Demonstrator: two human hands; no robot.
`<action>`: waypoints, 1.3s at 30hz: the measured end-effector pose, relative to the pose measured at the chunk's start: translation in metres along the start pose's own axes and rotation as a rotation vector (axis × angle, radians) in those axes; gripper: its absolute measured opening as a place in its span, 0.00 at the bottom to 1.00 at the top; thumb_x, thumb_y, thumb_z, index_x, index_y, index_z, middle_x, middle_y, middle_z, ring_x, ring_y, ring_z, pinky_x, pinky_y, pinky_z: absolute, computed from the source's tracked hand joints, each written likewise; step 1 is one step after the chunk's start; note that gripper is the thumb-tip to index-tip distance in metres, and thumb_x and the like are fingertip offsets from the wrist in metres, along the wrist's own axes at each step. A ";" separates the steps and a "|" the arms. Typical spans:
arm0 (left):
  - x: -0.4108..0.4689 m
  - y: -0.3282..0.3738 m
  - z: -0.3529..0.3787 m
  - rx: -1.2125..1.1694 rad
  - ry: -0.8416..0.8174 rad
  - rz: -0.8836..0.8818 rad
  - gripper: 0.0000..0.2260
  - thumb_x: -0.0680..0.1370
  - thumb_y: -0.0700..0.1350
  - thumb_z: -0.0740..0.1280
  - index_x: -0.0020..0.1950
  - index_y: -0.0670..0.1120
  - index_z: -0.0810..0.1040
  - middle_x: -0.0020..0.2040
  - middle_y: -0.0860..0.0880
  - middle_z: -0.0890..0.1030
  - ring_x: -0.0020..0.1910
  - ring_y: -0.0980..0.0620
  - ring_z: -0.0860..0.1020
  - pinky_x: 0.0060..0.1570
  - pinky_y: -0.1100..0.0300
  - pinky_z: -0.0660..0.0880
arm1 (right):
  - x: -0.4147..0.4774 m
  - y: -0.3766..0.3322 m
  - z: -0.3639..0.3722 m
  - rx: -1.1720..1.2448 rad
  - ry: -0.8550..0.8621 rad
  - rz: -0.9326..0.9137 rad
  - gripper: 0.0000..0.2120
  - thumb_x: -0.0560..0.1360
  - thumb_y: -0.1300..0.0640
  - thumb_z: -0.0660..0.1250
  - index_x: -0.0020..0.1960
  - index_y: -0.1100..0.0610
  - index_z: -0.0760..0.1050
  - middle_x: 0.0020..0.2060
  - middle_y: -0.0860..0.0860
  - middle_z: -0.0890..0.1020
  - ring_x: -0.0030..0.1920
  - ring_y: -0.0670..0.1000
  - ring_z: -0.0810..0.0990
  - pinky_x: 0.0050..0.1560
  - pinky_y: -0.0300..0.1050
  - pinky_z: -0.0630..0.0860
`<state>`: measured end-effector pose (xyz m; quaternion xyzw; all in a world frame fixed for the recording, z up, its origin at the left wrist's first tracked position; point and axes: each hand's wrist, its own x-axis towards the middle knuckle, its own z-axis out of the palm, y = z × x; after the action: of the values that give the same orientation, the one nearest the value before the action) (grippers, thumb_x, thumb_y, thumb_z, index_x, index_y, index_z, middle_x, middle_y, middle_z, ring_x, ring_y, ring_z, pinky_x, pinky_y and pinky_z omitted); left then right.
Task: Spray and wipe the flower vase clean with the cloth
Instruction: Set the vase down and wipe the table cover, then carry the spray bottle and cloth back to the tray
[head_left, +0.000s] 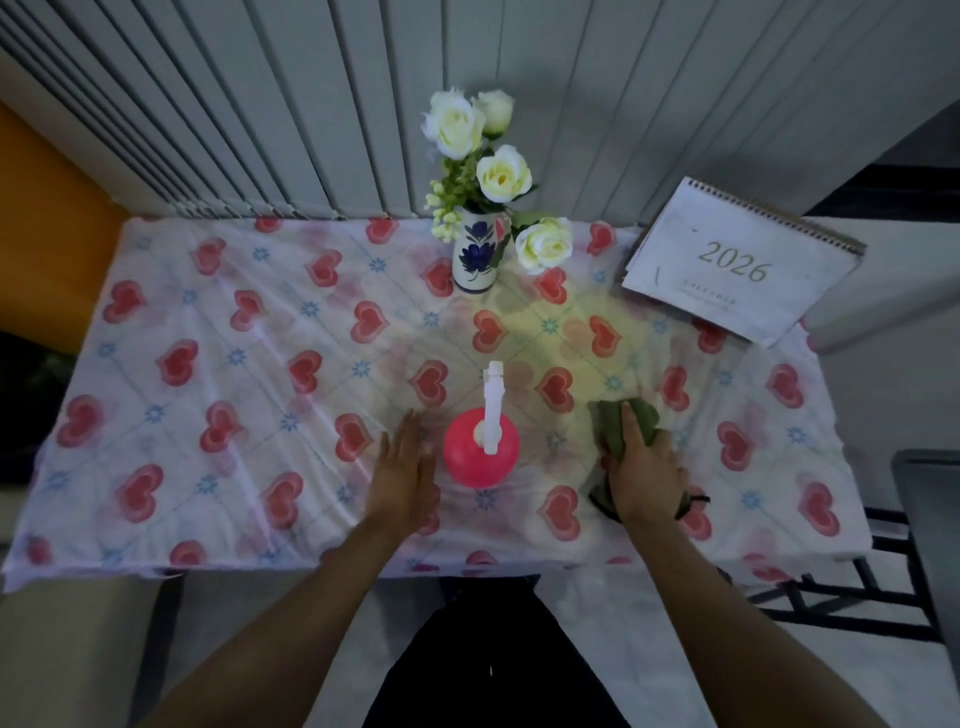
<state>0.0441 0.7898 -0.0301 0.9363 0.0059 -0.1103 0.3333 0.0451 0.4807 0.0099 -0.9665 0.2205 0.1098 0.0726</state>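
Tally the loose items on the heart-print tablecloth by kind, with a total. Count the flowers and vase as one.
Vase of white flowers: 1
Pink spray bottle: 1
Green cloth: 1, under the right hand
2026 calendar: 1
Total: 4
The left hand lies flat on the tablecloth, holding nothing.

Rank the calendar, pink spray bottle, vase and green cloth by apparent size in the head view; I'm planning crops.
Largest to smallest:
1. calendar
2. pink spray bottle
3. vase and green cloth: unsure, since the right hand covers much of the cloth.
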 end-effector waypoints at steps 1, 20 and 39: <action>-0.009 0.014 -0.005 -0.106 0.014 -0.014 0.41 0.80 0.69 0.39 0.80 0.41 0.59 0.80 0.41 0.64 0.79 0.44 0.62 0.79 0.44 0.58 | -0.007 -0.006 -0.008 0.020 -0.001 -0.016 0.31 0.78 0.53 0.60 0.78 0.41 0.52 0.63 0.64 0.70 0.55 0.67 0.75 0.58 0.65 0.71; 0.002 0.124 0.013 -0.245 0.229 0.248 0.15 0.81 0.54 0.59 0.48 0.43 0.75 0.41 0.46 0.78 0.39 0.43 0.76 0.38 0.41 0.76 | -0.054 0.028 -0.054 0.208 0.112 -0.125 0.35 0.77 0.54 0.65 0.78 0.44 0.51 0.53 0.60 0.75 0.41 0.58 0.78 0.37 0.53 0.80; -0.034 0.467 0.220 -0.316 -0.285 0.565 0.08 0.82 0.54 0.62 0.48 0.51 0.73 0.43 0.48 0.78 0.39 0.48 0.78 0.38 0.55 0.76 | -0.054 0.370 -0.117 0.328 0.248 0.373 0.34 0.75 0.57 0.65 0.78 0.44 0.57 0.52 0.60 0.76 0.43 0.62 0.77 0.36 0.49 0.73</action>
<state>0.0056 0.2912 0.1019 0.8129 -0.2829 -0.1410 0.4891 -0.1449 0.1508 0.1022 -0.8907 0.4165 -0.0351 0.1789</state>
